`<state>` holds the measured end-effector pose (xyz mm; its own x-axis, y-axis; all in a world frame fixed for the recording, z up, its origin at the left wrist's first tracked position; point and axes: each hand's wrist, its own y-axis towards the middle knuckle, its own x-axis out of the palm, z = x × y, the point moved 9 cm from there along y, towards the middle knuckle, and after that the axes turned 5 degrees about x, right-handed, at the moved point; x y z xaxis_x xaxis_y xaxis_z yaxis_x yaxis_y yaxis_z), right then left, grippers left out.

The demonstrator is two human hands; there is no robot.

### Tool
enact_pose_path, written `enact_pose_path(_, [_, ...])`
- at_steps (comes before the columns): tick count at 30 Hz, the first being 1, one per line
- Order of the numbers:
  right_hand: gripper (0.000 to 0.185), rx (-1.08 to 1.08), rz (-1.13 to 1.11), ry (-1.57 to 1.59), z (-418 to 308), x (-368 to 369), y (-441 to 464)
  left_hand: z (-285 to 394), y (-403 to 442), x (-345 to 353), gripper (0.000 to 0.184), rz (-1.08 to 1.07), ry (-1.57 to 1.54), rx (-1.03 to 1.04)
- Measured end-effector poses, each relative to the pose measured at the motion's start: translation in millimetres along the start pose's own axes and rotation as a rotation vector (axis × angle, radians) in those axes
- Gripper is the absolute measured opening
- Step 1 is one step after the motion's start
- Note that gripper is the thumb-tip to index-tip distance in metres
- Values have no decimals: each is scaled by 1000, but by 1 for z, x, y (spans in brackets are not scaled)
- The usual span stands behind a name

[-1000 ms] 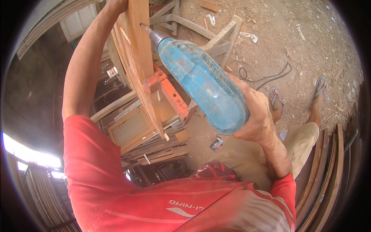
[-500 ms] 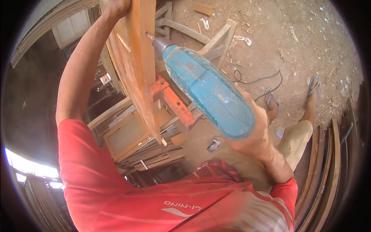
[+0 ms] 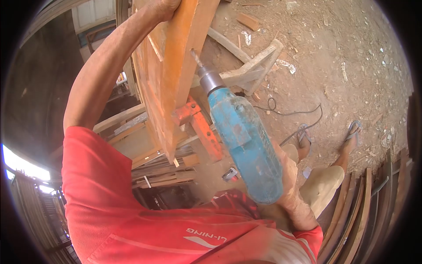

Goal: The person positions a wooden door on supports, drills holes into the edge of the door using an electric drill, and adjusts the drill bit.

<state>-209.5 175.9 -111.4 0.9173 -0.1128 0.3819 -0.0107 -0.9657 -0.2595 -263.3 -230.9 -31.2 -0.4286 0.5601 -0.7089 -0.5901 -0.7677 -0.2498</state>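
My right hand [image 3: 288, 176] is wrapped around the handle of a worn blue power drill [image 3: 246, 145]. The drill's body hides most of those fingers. From its metal chuck [image 3: 211, 80] a drill bit [image 3: 197, 58] points up and left, its tip at a hole in the narrow edge of a wooden door [image 3: 180, 66]. The door stands on edge, tilted in view. At the top, my left hand [image 3: 168, 6] is closed on the door's upper part; the frame edge cuts off some of its fingers. An orange metal clamp or bracket [image 3: 200, 125] sits against the door below the drill.
A wooden trestle-like frame [image 3: 250, 70] stands behind the door. The drill's dark cord [image 3: 307, 113] curls over the dirt floor near my sandalled feet [image 3: 354, 130]. Long boards [image 3: 351, 215] lie at lower right; stacked wood [image 3: 169, 176] lies below the door. A wood block [image 3: 248, 21] lies beyond.
The view has shifted, putting the door and drill farther right. The drill is angled more steeply, and more of its bit shows outside the hole. Both hands keep their holds.
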Motion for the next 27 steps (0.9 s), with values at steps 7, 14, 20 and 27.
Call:
enact_pose_path(7, [78,-228,162,19,-16,-8,0,4,-6,3,80,-4,55,-62])
enact_pose_path(14, [73,-162,134,28,-14,-10,7,19,-12,11,79,-7,74,56])
enact_pose_path(20, [103,-324,173,-26,-13,-11,3,10,-5,0,80,42,180,11])
enact_pose_path(27, [98,-398,236,-5,-10,-12,4,9,-6,5,83,9,110,-3])
